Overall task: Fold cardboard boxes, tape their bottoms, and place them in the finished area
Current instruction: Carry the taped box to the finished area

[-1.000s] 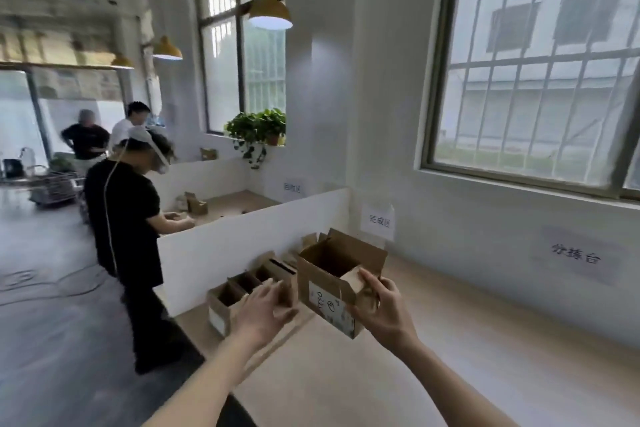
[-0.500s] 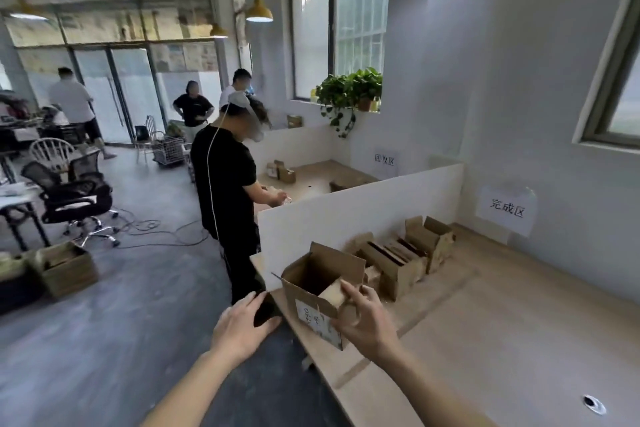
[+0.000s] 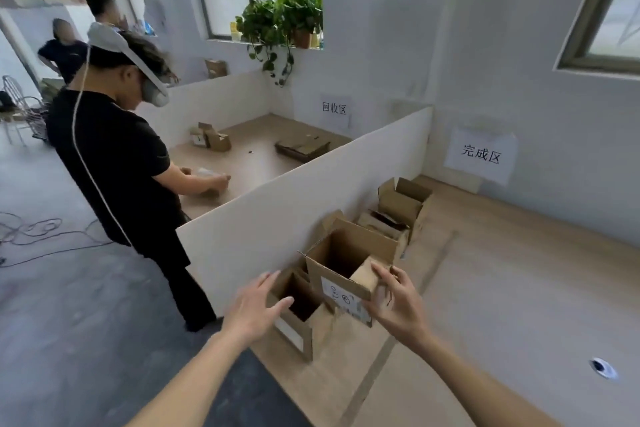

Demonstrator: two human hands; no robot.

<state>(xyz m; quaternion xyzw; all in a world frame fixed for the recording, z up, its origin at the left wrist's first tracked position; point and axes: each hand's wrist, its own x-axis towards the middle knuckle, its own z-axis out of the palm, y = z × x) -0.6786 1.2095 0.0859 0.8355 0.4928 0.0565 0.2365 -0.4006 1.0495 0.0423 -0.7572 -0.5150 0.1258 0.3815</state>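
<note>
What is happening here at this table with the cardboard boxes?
A person is putting away a folded cardboard box. The right hand pinches it at one flap and holds it above the row of open boxes that stands along the white divider, close to the sign on the wall. The left hand is open, reaching toward the nearest box in the row but holding nothing. Behind the divider another person works at a separate table.

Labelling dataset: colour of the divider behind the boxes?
White, plain; the divider shows in the head view.
</note>
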